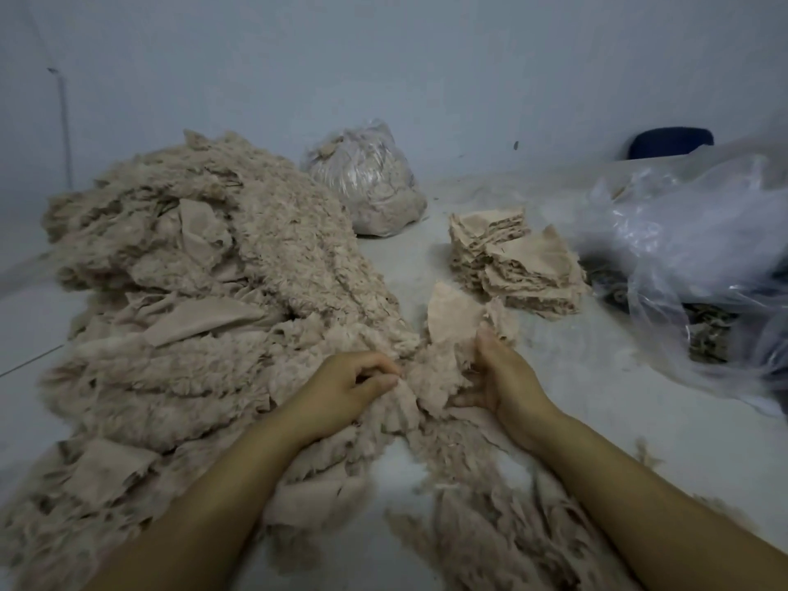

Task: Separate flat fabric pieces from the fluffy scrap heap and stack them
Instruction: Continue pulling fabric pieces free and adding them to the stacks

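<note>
Head view: your left hand [341, 388] pinches fluff at the heap's [204, 292] near right edge; your right hand [496, 377] grips a flat piece [452, 317]. Peel slowly, then lay it squarely on the stack [520, 262] far right.

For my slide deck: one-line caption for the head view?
Both hands, left and right, pull a fabric piece from the heap, beside the stack.

wall [383, 57]: plain pale blue-grey, dim even light | floor [597, 398]: pale, dusted with lint | thin pipe [65, 130]: upright against wall at left | dark blue seat [671, 142]: far right by wall, partly hidden behind clear plastic sheeting [690, 232]
</note>
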Action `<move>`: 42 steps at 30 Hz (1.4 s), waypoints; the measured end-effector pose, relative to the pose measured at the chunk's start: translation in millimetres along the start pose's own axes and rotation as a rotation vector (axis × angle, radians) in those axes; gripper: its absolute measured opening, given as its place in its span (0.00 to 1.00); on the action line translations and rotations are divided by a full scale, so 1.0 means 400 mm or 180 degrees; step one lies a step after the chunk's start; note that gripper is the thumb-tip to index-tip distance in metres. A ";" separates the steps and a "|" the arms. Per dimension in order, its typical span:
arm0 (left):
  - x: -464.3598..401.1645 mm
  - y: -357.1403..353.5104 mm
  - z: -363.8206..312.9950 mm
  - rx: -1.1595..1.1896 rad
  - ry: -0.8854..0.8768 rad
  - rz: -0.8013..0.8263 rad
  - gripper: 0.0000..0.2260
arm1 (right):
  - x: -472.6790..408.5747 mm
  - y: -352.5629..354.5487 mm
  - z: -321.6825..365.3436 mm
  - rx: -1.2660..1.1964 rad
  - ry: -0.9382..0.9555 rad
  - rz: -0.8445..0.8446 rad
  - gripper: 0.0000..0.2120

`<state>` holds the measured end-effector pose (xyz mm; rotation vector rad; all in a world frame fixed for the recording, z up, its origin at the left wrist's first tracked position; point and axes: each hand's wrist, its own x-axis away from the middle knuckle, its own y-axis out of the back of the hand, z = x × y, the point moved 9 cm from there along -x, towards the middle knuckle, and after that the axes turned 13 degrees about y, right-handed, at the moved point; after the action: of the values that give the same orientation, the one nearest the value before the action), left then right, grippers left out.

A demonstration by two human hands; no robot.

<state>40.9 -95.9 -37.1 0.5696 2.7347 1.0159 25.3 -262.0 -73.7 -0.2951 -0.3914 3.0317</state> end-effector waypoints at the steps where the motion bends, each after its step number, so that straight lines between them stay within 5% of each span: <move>1: -0.005 0.002 -0.004 0.0000 0.0017 0.0023 0.08 | 0.006 -0.016 0.004 0.0020 -0.0022 0.0202 0.15; 3: -0.011 -0.016 -0.021 -0.0035 -0.0022 0.0215 0.09 | 0.013 -0.033 0.021 0.0316 0.0205 0.0426 0.18; 6: -0.011 0.013 -0.066 -0.0044 -0.0196 -0.0522 0.03 | 0.011 -0.029 0.067 0.0659 0.0692 0.0281 0.13; 8: -0.015 0.032 -0.091 0.0131 -0.0245 -0.0797 0.15 | 0.007 -0.033 0.085 0.0522 0.0779 0.0320 0.19; 10: -0.042 0.005 -0.098 0.0466 0.0036 -0.0226 0.23 | 0.003 -0.042 0.090 0.0102 0.0699 0.0449 0.23; 13: -0.059 -0.030 -0.101 0.1740 0.0402 0.0319 0.03 | -0.001 -0.041 0.090 -0.0206 0.0469 0.0458 0.24; 18: -0.084 -0.009 -0.054 0.3235 0.0956 0.0116 0.04 | -0.018 0.007 0.091 -0.0595 0.0068 0.0277 0.21; 23: -0.107 -0.059 -0.092 0.2985 0.0962 0.0612 0.06 | -0.007 -0.018 0.063 -0.0244 -0.0624 0.0559 0.19; 27: -0.129 -0.055 -0.096 0.3431 0.0906 0.0490 0.13 | -0.027 -0.008 0.089 -0.0058 -0.0325 0.0293 0.08; 33: -0.152 -0.007 -0.053 0.3722 0.1076 0.0130 0.11 | -0.042 0.060 0.092 -0.0011 -0.0357 0.0047 0.04; 39: -0.181 -0.004 -0.095 0.3268 0.1019 -0.0035 0.11 | -0.035 -0.021 0.162 0.2112 0.0989 0.0653 0.33; 42: -0.186 -0.026 -0.102 0.3443 0.1139 -0.0025 0.10 | -0.034 -0.026 0.184 0.2260 0.1561 0.0133 0.16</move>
<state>94.2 -157.8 -11.3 0.5094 3.4259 -0.5370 24.5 -271.2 1.5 -0.9361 0.7022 2.7523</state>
